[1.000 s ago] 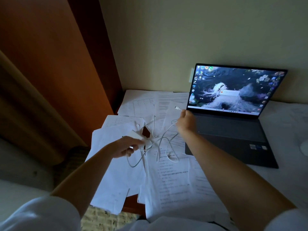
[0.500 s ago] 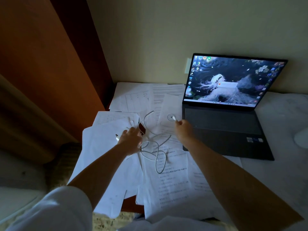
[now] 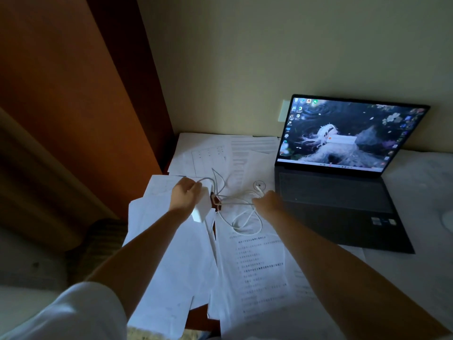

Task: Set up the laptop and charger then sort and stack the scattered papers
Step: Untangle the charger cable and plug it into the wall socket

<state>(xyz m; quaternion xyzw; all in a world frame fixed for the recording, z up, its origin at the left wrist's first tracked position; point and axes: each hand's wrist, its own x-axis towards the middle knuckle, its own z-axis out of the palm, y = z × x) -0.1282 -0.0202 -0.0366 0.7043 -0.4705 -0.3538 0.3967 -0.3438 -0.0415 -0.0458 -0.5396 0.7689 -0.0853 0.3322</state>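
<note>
An open dark laptop [image 3: 343,207] with a lit screen stands on the desk at the right, against the wall. Scattered white papers [image 3: 255,266] cover the desk to its left. My left hand [image 3: 185,196] grips a white charger block [image 3: 203,206] just above the papers. The white cable [image 3: 242,217] loops in a tangle between my hands. My right hand [image 3: 268,202] holds the cable near its plug end [image 3: 259,187], close to the laptop's left front corner.
A brown wooden panel [image 3: 73,106] rises at the left, next to the desk's left edge. A white wall socket [image 3: 283,114] shows behind the laptop's screen. A pale round object [image 3: 448,218] lies at the far right edge.
My left hand has turned the charger block so its white body shows below the hand. The right hand has stayed by the laptop's corner with the cable end.
</note>
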